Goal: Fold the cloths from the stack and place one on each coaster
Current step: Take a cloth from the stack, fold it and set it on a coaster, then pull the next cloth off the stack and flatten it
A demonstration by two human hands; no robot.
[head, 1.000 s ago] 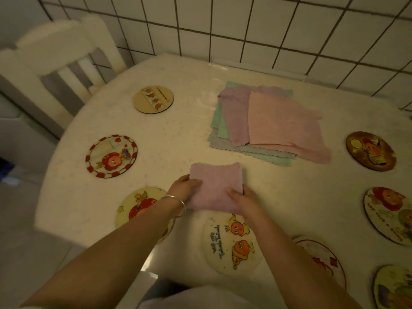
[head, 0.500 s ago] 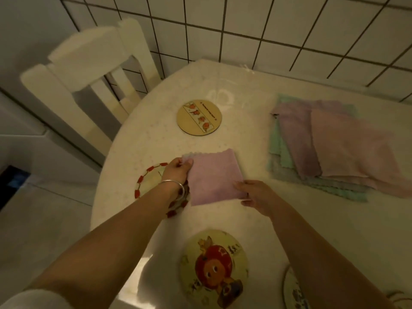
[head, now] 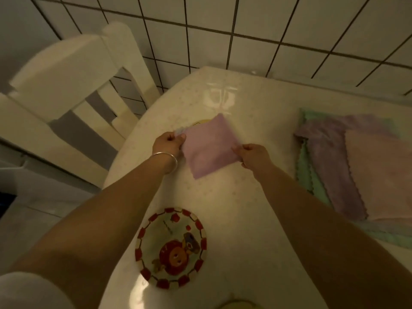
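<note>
White tiled wall behind the pale worktop (head: 256, 197); my left hand (head: 168, 143) and right hand (head: 253, 153) pinch the folded lilac cloth (head: 208, 146) over the tan coaster (head: 200, 123). Red-rimmed coaster (head: 171, 248), nearer me, is bare; cloth stack (head: 361, 166) right of it awaits folding

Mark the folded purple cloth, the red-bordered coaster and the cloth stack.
folded purple cloth (head: 209, 148): head view, middle of its top face.
red-bordered coaster (head: 171, 248): head view, centre of the printed face.
cloth stack (head: 379, 175): head view, on the top pink cloth.
</note>
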